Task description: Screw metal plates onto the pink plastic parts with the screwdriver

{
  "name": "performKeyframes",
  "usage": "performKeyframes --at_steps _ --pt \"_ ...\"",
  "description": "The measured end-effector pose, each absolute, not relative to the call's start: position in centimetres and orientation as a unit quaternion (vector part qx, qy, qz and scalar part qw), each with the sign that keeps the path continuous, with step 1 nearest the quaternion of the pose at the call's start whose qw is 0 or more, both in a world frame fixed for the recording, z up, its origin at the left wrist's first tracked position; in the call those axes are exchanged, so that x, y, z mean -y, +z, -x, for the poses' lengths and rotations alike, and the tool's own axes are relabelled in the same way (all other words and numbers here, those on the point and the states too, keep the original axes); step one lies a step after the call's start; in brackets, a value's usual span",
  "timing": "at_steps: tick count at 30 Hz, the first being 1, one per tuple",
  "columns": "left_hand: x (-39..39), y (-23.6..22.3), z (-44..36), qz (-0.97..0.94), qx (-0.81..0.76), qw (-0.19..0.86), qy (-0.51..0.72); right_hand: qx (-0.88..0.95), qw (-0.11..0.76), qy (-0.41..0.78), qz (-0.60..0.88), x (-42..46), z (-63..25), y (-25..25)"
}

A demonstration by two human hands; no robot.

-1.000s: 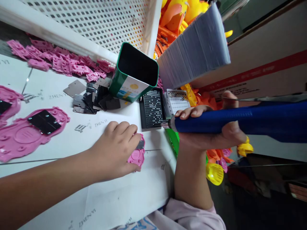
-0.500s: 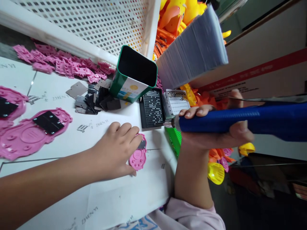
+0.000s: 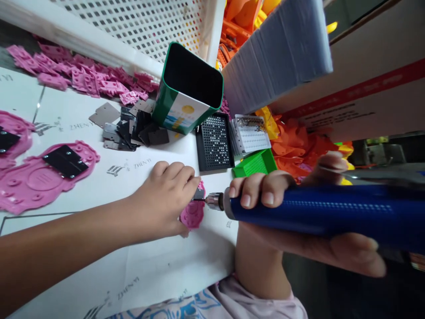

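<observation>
My left hand [image 3: 169, 197] is closed over a pink plastic part [image 3: 194, 215] on the white tabletop, covering its left side. A dark plate [image 3: 199, 193] sits on that part. In my right hand [image 3: 262, 195] is a blue electric screwdriver [image 3: 318, 210], held level with fingers wrapped round its body. Its thin bit reaches over the dark plate beside my left fingers; whether the tip touches a screw is hidden. Two larger pink parts lie to the left, the nearer pink shell [image 3: 43, 186] bearing a black plate [image 3: 65, 161] with screws.
Behind the hands stand a black tray of screws [image 3: 215, 141], a green tin [image 3: 184, 93] and a green basket [image 3: 255, 164]. Metal plates [image 3: 126, 130] and small pink pieces [image 3: 83, 75] lie in piles. A white crate [image 3: 133, 71], stacked sheets [image 3: 279, 57] and a carton [image 3: 375, 97] border the back and right.
My right hand has brought the screwdriver from the screw tray down and toward me, over the pink part. My left hand still holds the part in nearly the same spot.
</observation>
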State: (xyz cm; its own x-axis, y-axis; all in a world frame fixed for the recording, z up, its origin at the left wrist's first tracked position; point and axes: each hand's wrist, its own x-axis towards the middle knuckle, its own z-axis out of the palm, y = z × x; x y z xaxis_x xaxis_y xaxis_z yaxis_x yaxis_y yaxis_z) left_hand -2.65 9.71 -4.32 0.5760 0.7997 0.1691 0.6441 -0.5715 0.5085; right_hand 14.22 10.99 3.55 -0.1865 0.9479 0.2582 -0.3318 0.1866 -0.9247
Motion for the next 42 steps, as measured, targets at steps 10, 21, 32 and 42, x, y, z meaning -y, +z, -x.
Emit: performKeyframes --at_steps 10,21,32,42 --pt "-9.8 -4.0 2.4 -0.864 -0.426 0.202 0.179 0.547 0.549 0.565 0.284 -11.2 -13.9 2.4" --pt "-9.7 -4.1 2.3 -0.862 -0.429 0.206 0.178 0.613 0.517 0.498 0.331 -9.5 -13.5 3.1" --pt "-9.5 -3.9 2.5 -0.858 -0.432 0.221 0.169 0.629 0.505 0.501 0.313 -10.0 -13.4 2.4" --pt "-8.7 -2.4 2.9 -0.858 -0.445 0.239 0.093 0.530 0.613 0.521 0.269 -11.1 -16.8 3.5"
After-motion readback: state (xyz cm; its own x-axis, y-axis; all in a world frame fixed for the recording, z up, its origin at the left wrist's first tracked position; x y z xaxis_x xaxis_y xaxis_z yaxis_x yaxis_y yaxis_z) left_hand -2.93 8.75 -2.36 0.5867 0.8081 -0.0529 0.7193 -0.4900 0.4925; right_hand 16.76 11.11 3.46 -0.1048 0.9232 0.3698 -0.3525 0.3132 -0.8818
